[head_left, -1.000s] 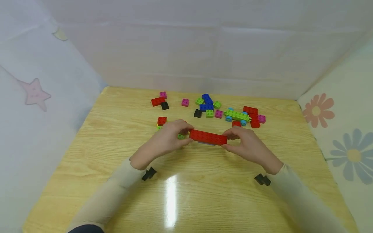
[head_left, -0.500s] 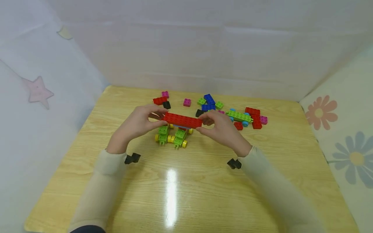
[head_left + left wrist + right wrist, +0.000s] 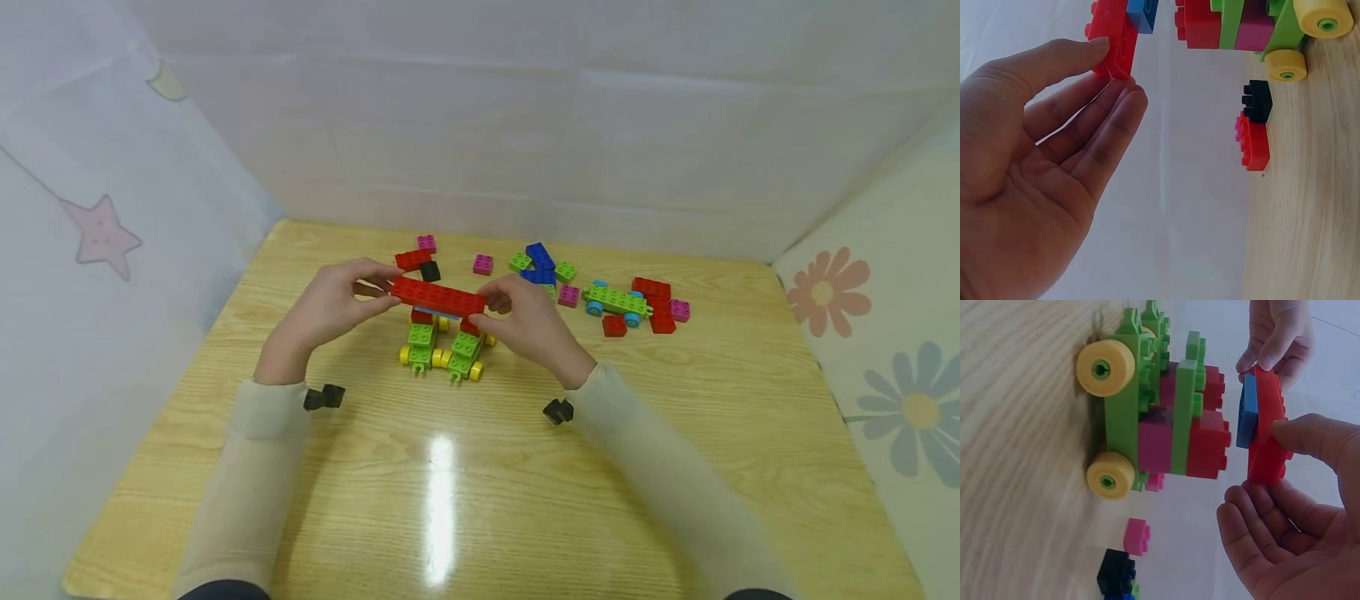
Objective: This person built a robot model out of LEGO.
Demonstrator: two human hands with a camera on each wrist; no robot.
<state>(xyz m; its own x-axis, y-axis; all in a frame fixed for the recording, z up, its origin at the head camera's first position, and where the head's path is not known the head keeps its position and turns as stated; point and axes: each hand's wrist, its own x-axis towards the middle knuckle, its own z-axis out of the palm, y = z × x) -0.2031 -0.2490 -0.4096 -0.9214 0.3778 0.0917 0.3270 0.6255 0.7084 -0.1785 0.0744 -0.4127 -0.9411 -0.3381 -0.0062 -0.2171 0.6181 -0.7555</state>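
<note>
Between both hands is a long red bar of toy building bricks [image 3: 438, 296], with a blue brick [image 3: 1247, 411] fixed under it. My left hand [image 3: 330, 300] pinches its left end between thumb and fingers; my right hand [image 3: 521, 315] pinches the right end. Below the bar stand two green wheeled brick cars [image 3: 422, 337] side by side, with yellow wheels [image 3: 1106, 367]. Each car carries pink and green bricks topped by a red brick [image 3: 1207, 447]. A gap shows between these red tops and the blue brick in the right wrist view.
Behind the cars lie a red brick [image 3: 412, 260], a black brick [image 3: 430, 271] and pink bricks [image 3: 483, 264]. Blue bricks [image 3: 540, 257] and green ones lie right of them. Further right are a green car base with blue wheels [image 3: 618, 301] and several red bricks [image 3: 652, 289].
Both hands have carried the red bar leftward and farther from me, from right of the yellow-wheeled cars to over them. The grip at both ends stays the same.
</note>
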